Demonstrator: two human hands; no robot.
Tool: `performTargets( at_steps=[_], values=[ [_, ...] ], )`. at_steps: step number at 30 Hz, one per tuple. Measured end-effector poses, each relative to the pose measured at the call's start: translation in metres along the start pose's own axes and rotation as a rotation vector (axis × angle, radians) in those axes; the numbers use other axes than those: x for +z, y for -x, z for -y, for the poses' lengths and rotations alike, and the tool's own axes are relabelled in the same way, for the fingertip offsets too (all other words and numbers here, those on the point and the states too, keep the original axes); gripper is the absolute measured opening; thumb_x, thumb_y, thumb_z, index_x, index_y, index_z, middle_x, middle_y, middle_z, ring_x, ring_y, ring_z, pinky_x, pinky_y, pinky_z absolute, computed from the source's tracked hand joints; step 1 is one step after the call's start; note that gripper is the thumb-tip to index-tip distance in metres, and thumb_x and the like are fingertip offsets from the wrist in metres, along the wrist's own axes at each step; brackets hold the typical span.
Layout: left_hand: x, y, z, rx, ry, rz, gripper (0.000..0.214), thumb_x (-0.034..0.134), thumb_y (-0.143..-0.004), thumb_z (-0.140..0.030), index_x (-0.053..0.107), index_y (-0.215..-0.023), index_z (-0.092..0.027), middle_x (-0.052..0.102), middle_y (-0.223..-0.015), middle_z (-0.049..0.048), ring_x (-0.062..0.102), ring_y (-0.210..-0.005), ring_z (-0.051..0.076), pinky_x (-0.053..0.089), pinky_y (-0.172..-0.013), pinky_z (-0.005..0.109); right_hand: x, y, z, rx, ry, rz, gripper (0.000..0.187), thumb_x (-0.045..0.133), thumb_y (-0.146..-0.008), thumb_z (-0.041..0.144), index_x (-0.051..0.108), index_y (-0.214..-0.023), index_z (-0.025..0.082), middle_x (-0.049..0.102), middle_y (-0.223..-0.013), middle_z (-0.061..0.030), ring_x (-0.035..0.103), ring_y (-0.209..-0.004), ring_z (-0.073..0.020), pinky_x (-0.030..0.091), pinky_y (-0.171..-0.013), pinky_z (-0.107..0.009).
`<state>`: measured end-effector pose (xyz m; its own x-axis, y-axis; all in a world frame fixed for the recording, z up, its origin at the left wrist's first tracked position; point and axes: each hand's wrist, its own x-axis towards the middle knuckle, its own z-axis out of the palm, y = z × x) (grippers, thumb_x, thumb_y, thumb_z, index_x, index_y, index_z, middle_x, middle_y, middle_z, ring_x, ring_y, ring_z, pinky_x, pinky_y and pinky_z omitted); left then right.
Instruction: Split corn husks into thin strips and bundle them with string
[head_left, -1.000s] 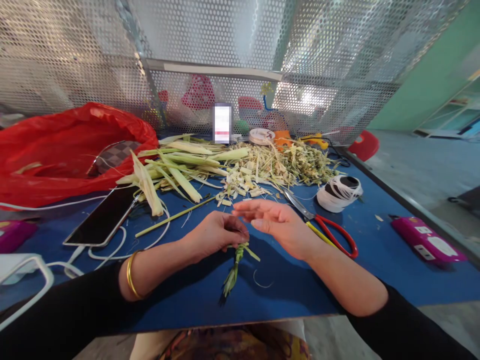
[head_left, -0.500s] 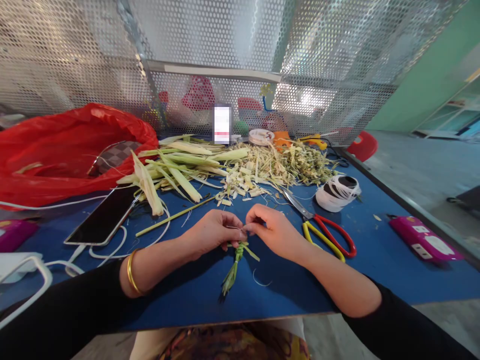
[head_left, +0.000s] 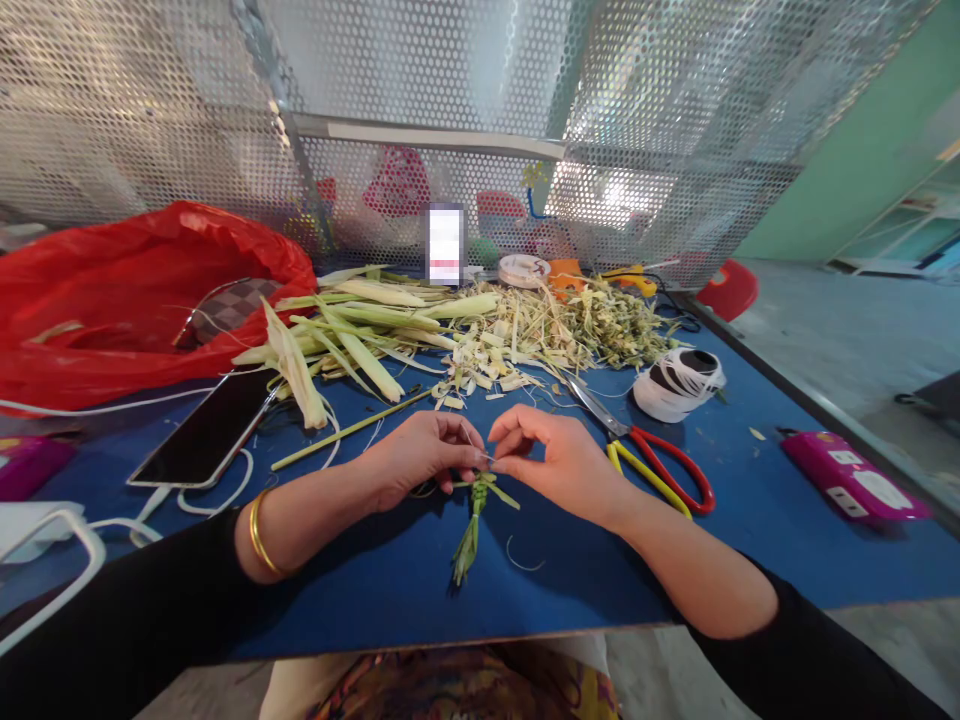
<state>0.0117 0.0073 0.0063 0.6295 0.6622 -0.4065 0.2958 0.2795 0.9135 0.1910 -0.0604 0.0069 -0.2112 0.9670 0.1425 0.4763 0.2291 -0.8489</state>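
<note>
Bundle of braided green strips point(head_left: 475, 505), tied partway down with pale thread, left of the scissors point(head_left: 616, 430) and nearer than their blades to the front edge of the blue table point(head_left: 765, 520). Just above the bundle and left of the scissors, left hand point(head_left: 427, 455) in a narrow grip, thumb against forefinger on a thin strand point(head_left: 487, 459); impossible to tell whether closed on the bundle's top too. Between bundle and scissors, right hand point(head_left: 559, 462) in a narrow grip as well, pinching the same thin strand, fingertips just beside those of the left. On the left wrist, a gold bangle point(head_left: 261, 535). Left of the scissors and toward the front edge, a curved fiber point(head_left: 525, 567) on the table. Just right of the scissors, a spool of white twine point(head_left: 664, 397); farther right, a purple packet point(head_left: 855, 477). Beyond the scissors' tips, a heap of shredded plant scraps point(head_left: 517, 335). Well left of the scissors, pale green husks point(head_left: 360, 330), a long thin stalk point(head_left: 349, 432), a dark-screened phone point(head_left: 202, 430) and an open red bag point(head_left: 97, 245).
</note>
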Motion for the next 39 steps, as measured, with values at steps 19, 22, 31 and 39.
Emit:
performTargets(
  at_steps=[19,22,31,39],
  values=[
    [-0.001,0.002,0.005,0.368,-0.536,-0.102,0.008,0.058,-0.072,-0.015,0.065,-0.074,-0.018,0.068,-0.069,-0.0015,0.061,-0.064,0.012,0.044,-0.061,0.021,0.015,-0.008,-0.019,0.036,-0.025,0.064,0.022,0.05,-0.082,0.008,0.055,-0.098,0.021,0.068,-0.085,-0.0015,0.063,-0.076,-0.0146,0.049,-0.073,-0.029],
    [0.004,0.007,0.008,0.499,-0.758,-0.254,0.012,0.055,-0.074,-0.013,0.064,-0.079,-0.02,0.068,-0.071,-0.0025,0.061,-0.065,0.012,0.042,-0.06,0.021,0.016,-0.007,-0.019,0.036,-0.007,0.055,0.023,0.051,-0.08,0.006,0.054,-0.098,0.021,0.069,-0.085,-0.0014,0.064,-0.078,-0.0149,0.048,-0.073,-0.028],
    [0.003,0.007,0.021,0.849,-1.361,-0.378,0.021,0.044,-0.089,-0.021,0.063,-0.08,-0.018,0.067,-0.074,0.0041,0.06,-0.069,0.017,0.04,-0.06,0.026,0.018,-0.007,-0.019,-0.02,0.046,-0.028,0.023,0.053,-0.079,0.007,0.055,-0.096,0.022,0.07,-0.087,-0.0015,0.065,-0.082,-0.0166,0.047,-0.075,-0.029],
    [0.0,0.008,0.02,0.944,-1.446,-0.407,0.024,0.043,-0.092,-0.023,0.062,-0.079,-0.016,0.067,-0.075,0.005,0.061,-0.072,0.017,0.041,-0.063,0.027,0.021,-0.01,-0.02,0.02,-0.032,-0.04,0.017,0.055,-0.078,0.01,0.061,-0.091,0.019,0.069,-0.082,-0.0028,0.064,-0.077,-0.0168,0.048,-0.073,-0.029]
  ],
)
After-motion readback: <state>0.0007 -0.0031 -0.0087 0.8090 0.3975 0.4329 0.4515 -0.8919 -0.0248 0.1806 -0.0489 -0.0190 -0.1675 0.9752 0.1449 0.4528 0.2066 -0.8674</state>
